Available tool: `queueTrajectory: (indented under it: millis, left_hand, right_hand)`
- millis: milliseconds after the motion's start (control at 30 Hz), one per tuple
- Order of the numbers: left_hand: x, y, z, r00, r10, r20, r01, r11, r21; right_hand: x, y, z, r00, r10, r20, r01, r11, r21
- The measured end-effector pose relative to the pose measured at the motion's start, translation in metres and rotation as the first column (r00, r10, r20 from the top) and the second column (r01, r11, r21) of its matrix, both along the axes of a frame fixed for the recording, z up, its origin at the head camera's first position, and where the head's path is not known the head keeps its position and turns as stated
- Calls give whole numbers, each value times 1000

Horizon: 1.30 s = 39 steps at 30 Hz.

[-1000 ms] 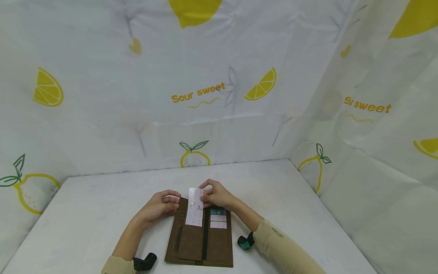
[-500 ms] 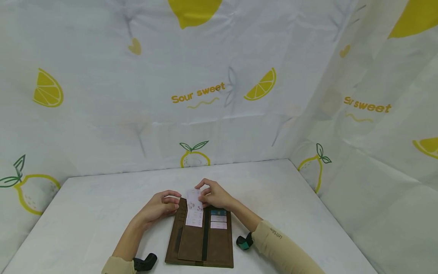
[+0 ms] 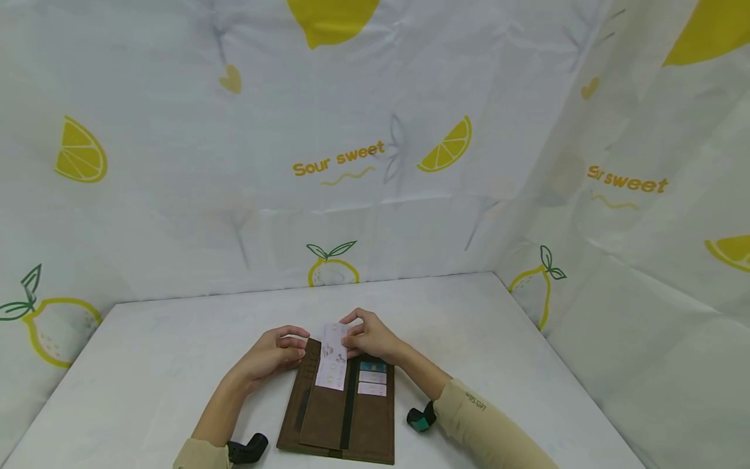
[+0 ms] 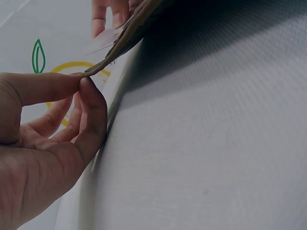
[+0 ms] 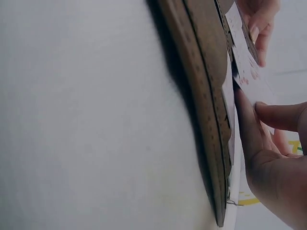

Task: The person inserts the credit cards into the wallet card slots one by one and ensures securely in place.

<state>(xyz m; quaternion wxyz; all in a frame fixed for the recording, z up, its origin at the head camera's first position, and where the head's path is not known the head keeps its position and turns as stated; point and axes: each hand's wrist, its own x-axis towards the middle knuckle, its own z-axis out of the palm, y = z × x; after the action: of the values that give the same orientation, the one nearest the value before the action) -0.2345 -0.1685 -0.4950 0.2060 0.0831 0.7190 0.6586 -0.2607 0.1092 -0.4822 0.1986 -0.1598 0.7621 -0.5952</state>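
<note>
A brown long wallet (image 3: 325, 420) lies spread open on the white table, its left side tilted up. My left hand (image 3: 269, 355) pinches its far left corner between thumb and index finger, as the left wrist view shows at the wallet edge (image 4: 108, 57). Over the left half of the wallet stands a pale pink printed paper slip (image 3: 332, 358). My right hand (image 3: 375, 337) holds the slip's upper right edge; in the right wrist view the thumb presses the slip (image 5: 249, 72) against the fingers behind it. Several cards (image 3: 372, 379) sit in slots on the wallet's right half.
A dark strap (image 3: 349, 410) runs down the middle of the wallet. Black wrist cameras (image 3: 249, 448) hang near both sleeves, close to the table (image 3: 469, 365). Behind and to the right rises a white lemon-print curtain (image 3: 263, 215).
The slip in my right hand bent across its middle half a second ago and is straighter now. The wallet's near edge has shifted slightly left and toward me. My left hand keeps its place.
</note>
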Motion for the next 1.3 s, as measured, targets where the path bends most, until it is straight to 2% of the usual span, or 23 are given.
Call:
queueTrajectory:
  millis: [400,700,900,1067,1300]
  left_hand:
    - [-1,0,-1,1000,-10,0,10,1000,12]
    - [0,0,0,1000,-13,-5,13,1000,7]
    - [0,0,-1,1000,-6,-8,6,1000,-1]
    - [-1,0,-1,1000,-9,-10,9,1000,-17]
    - [-1,0,0,1000,-12,-13,12,1000,-10]
  right_hand:
    - [-5,9,-3,997,-16,74,17,1000,-3]
    - [-3,9,-3,997,-34,67,35,999,-13]
    - [-2,9,-2,994,-56,97,59,998,-26]
    - [-3,10,-2,990,-36,134,43,998,-54]
    - [-3,12,0,990,-9,141,17,998,-58]
